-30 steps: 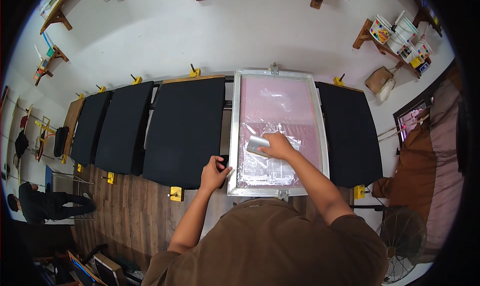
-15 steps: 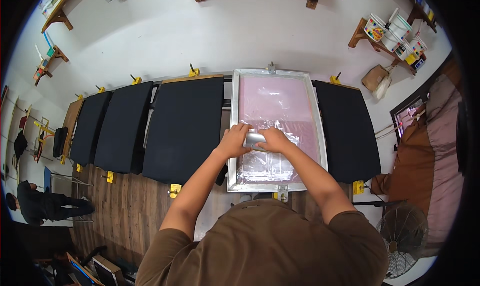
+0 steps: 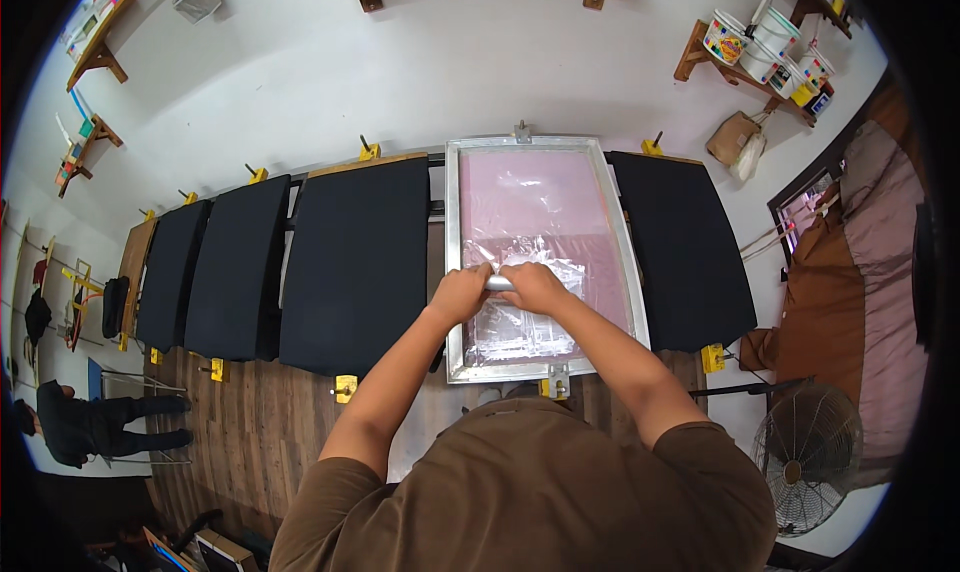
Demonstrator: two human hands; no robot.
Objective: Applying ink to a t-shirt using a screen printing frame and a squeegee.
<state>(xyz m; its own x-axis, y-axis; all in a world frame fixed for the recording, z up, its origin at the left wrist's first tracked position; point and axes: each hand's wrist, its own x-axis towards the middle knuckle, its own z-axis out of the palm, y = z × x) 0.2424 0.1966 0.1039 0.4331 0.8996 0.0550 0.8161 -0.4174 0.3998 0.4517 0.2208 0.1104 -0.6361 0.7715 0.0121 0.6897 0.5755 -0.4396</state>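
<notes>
Both hands grip a silver-handled squeegee [image 3: 499, 283] on a screen-printing frame [image 3: 638, 317]. My left hand [image 3: 461, 293] wraps over its left end, and my right hand [image 3: 533, 287] closes round its right end. Between the hands only a short stretch of the handle shows; its blade is hidden. Inside the metal frame, the pinkish mesh [image 3: 535, 187] carries shiny clear film or tape and a pale whitish patch on its nearer half. Clamps hold the frame's far and near edges.
Black fabric-covered boards [image 3: 355, 262] line the table left of the frame, and another black board [image 3: 680, 252] is at its right. Yellow clamps [image 3: 345, 388] jut from the board ends. A fan [image 3: 808, 457] stands at near right. A person [image 3: 95, 422] stands at far left.
My fingers have closed further over the squeegee, and its handle now appears as a narrower bar, tilted differently. The whole view has shifted slightly.
</notes>
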